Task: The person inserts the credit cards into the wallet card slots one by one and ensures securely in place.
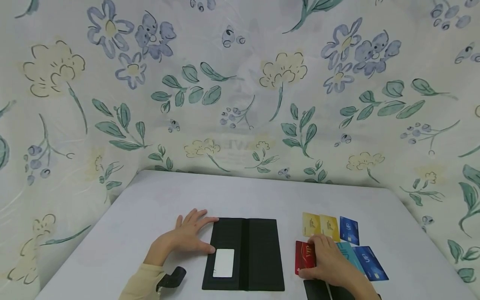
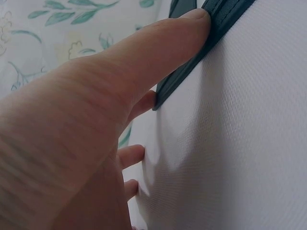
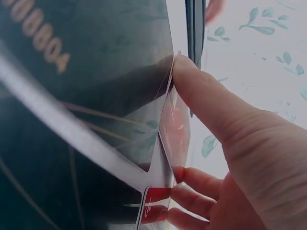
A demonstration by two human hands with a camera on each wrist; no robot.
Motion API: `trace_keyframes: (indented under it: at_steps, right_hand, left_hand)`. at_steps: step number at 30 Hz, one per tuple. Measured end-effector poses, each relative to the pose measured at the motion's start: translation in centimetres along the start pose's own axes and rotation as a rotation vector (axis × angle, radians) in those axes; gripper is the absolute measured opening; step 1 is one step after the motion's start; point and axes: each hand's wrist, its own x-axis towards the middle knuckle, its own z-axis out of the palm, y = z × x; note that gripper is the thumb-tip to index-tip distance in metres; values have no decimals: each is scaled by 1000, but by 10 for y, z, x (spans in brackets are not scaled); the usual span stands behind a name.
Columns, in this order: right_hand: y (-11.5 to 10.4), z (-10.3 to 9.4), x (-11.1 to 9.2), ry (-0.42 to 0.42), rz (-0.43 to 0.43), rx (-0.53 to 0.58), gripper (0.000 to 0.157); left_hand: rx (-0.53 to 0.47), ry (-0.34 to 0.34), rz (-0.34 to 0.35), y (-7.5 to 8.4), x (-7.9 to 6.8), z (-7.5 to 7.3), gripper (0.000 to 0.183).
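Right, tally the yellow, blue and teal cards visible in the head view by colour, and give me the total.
Yellow cards: 2
Blue cards: 2
Teal card, partly covered by the right hand: 1
Total: 5

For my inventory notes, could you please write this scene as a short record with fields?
Surface: white table
Black wallet: open, white rectangle on left half
Left hand: thumb and index finger touch wallet's left edge
Right hand: thumb and fingers grip red card
Other cards: two yellow cards, two blue cards, one teal card
Partly hidden: dark items
Backdrop: floral sheet
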Motion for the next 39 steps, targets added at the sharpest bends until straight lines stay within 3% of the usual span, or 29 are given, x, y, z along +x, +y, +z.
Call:
trace_keyframes:
  at_steps: [7, 24, 39]
  right_hand:
    - [-2, -1, -1, -7, 37, 44, 100]
    - [-6, -6, -4, -13, 13, 37, 100]
    - [-16, -8, -3, 57, -35, 59, 69]
  left_hand:
    - [8, 0, 13, 1, 1, -1, 85]
    - [8, -6, 4, 3, 3, 0, 84]
    - [-6, -7, -8, 0, -2, 0, 84]
